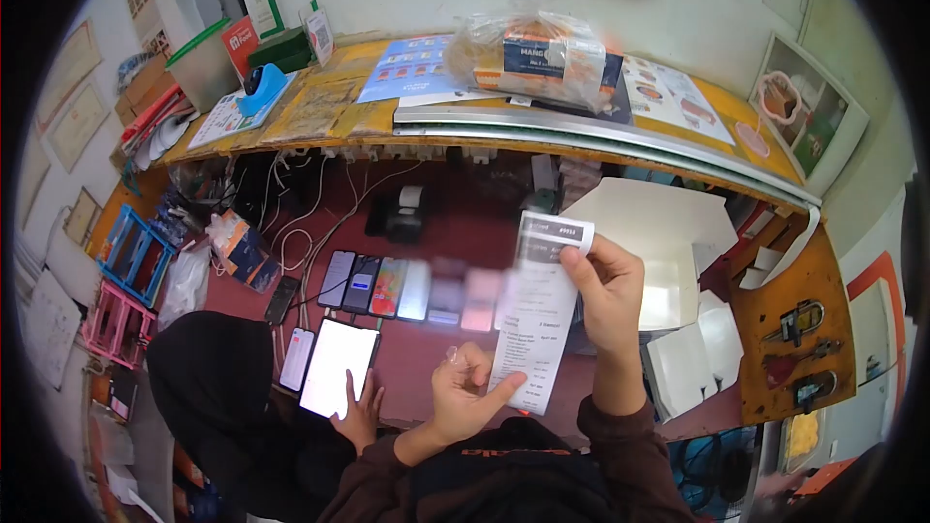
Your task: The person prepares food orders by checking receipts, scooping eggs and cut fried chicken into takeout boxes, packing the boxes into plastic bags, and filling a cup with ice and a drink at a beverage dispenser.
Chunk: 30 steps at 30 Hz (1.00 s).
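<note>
A long printed paper receipt (535,329) hangs upright in front of me, its top marked by dark bands. My right hand (610,291) pinches its upper right edge, thumb in front. Lower down, my left hand (467,395) is closed at the receipt's left edge, with the thumb lying across the print and the other fingers curled. Something small and shiny shows at the left fingers, too small to name. Behind the paper, a row of phones lies on the dark red tabletop, among them a phone with a colourful screen (386,288) and a pink-screened phone (480,300).
To my left, a person in a black head covering (218,407) has a hand (360,414) on a bright tablet (339,366). An open white box (668,261) stands at the right. A bagged carton (542,58) sits on the shelf above; cables (315,247) trail at the back.
</note>
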Each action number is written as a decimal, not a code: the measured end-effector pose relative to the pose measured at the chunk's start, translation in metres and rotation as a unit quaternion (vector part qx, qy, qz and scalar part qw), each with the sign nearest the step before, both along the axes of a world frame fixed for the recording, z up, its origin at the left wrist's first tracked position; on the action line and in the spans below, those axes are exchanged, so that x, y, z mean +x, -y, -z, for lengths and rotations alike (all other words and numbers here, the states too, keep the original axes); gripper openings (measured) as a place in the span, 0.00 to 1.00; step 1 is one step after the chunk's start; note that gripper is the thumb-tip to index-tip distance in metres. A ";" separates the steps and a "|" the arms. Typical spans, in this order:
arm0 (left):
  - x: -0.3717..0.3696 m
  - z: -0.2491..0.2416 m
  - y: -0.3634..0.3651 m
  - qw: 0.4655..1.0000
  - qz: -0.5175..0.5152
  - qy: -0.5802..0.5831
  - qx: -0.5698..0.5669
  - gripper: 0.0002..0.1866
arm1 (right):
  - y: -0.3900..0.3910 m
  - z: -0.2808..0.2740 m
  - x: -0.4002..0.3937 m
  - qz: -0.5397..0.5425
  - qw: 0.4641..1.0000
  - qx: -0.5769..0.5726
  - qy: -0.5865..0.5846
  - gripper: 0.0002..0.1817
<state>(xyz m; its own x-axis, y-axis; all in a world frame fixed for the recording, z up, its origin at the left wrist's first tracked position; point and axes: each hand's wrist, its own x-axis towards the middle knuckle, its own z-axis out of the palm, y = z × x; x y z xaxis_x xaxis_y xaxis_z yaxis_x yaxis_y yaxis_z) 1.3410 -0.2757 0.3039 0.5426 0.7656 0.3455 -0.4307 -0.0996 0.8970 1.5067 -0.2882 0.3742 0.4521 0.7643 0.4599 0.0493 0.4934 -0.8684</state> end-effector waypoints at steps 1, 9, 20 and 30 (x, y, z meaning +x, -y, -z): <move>0.000 0.001 0.001 1.000 0.000 0.009 -0.002 0.19 | 0.000 -0.001 0.000 -0.003 1.000 0.008 -0.002 0.09; -0.007 0.001 0.002 1.000 -0.002 0.021 0.014 0.19 | -0.003 -0.004 0.000 -0.023 0.999 0.014 -0.023 0.09; -0.007 0.003 0.004 0.999 0.007 0.043 0.005 0.18 | -0.003 -0.006 -0.003 -0.018 0.999 0.023 -0.021 0.09; -0.011 0.003 0.003 0.999 0.011 0.046 0.011 0.18 | -0.006 -0.004 -0.005 -0.017 0.999 0.029 -0.019 0.09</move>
